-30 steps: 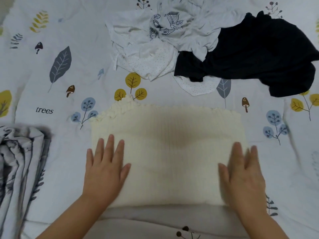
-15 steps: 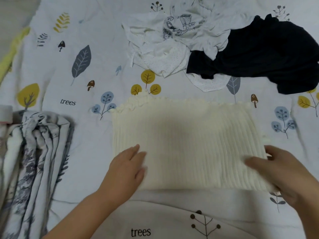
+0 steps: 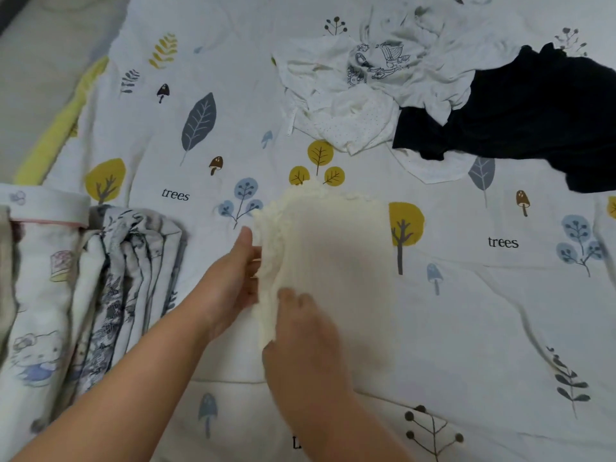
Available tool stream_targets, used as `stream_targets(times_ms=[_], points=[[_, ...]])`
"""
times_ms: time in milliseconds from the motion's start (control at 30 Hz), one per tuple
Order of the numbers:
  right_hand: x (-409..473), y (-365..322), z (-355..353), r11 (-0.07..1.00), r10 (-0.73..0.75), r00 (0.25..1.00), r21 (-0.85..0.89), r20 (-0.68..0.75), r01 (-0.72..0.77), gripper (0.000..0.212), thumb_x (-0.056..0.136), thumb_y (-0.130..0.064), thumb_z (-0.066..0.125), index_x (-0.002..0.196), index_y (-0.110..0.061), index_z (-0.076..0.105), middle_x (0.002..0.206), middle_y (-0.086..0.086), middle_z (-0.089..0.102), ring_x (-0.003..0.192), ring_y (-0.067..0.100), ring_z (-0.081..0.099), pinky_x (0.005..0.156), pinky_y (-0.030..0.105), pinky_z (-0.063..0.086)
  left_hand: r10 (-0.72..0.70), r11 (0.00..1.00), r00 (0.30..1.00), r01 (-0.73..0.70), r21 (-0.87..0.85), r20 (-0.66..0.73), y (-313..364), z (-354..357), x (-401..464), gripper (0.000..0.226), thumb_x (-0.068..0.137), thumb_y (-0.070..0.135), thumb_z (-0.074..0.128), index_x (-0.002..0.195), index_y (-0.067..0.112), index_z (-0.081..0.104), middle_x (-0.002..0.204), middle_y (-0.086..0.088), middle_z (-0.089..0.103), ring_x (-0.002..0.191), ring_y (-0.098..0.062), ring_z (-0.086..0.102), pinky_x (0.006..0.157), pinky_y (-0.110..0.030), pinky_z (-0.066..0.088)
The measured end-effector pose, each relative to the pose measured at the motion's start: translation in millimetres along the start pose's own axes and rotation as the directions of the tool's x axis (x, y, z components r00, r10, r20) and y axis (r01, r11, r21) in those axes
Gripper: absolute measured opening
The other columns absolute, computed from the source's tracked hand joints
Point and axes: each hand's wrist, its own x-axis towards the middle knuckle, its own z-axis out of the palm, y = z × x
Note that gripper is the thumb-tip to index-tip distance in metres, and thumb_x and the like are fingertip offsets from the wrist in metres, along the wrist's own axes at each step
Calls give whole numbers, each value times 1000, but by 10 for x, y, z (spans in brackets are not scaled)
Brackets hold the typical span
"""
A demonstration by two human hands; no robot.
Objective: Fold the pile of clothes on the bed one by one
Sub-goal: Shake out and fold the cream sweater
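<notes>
A cream ribbed knit garment (image 3: 336,268) lies folded into a narrow upright rectangle in the middle of the bed. My left hand (image 3: 236,281) grips its frilly left edge, thumb up along the fabric. My right hand (image 3: 306,341) lies on the garment's lower left corner, fingers on the knit; the hand is blurred and its grip is unclear. The unfolded pile lies at the far side: white printed and dotted clothes (image 3: 366,91) and a black garment (image 3: 533,118).
A stack of folded clothes (image 3: 83,295) with grey and cartoon prints sits at the left edge. The bedsheet (image 3: 483,328) carries tree and leaf prints. A yellow strip (image 3: 56,128) and the bed's edge show at the upper left.
The cream garment was spread wide under both hands; now its right half is folded over to the left, so it is half as wide. Both hands have moved to its left edge.
</notes>
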Motion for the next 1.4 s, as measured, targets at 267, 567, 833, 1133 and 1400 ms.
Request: stream_targets(times_ms=[267,567,833,1133,1400], points=[[40,294,2,986,-54,844,103,-534,129,33,76,-16,47,102,-17,67,98,-1,66,93,19,60,81,21,43,416,821,897,-298,487,-152,-77,-17,165,43,86,5,60,122,25,50,98,1,63,83,-16,59,73,-24,46],[333,839,445,931,316,937,-140,-149,-336,61,90,-51,32,147,-30,25,154,19,17,131,47,33,96,53,40,341,533,932,-80,842,-127,-742,262,186,76,93,54,34,148,28,-11,156,-11,-2,143,-27,6,112,-40,19],[370,1014,355,965,262,944,61,-200,-255,65,91,-50,40,148,-36,12,156,10,-1,136,30,22,106,37,29,352,758,928,-205,619,-124,-623,135,287,78,81,46,65,144,31,22,132,4,38,125,-18,40,96,-26,33],[355,1008,-59,819,320,946,516,-45,-252,63,81,-19,67,134,-28,34,124,-1,51,108,18,52,85,28,42,200,947,980,-193,257,1,-413,51,136,66,76,16,75,128,38,40,121,12,50,109,-11,52,81,-24,44],[-124,627,-549,829,208,975,542,-74,-136,51,76,-9,67,112,-34,41,96,-22,52,79,-9,50,62,8,38,205,963,979,-205,175,18,21,13,-600,53,76,5,71,110,41,54,106,15,64,85,2,64,65,-14,50]])
